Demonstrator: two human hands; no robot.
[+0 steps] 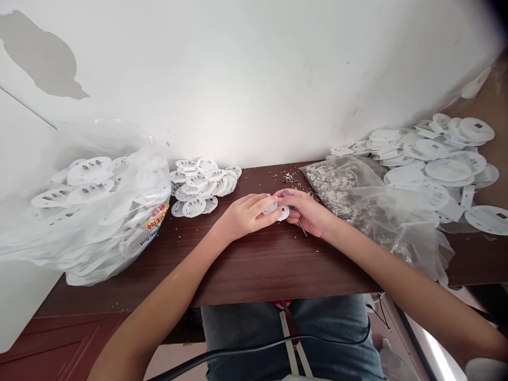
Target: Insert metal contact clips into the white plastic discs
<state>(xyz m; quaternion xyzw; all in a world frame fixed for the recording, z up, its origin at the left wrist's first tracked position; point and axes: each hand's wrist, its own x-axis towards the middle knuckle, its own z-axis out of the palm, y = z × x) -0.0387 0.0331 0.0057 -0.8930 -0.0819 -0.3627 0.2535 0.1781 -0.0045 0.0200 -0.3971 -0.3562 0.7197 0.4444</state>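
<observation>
The left hand (pixel 250 211), fingers closed, grips a white disc (pixel 284 214) above the counter (pixel 254 270). The right hand (pixel 309 212) curls around a slim tool (pixel 302 228) at the disc's right; long axis indeterminate.

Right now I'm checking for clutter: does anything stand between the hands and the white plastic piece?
Nothing visible does. The left hand holds the white plastic piece, and the right hand, with a thin metal rod, is right next to it. The bag of small parts lies off to the right, outside that space.
</observation>
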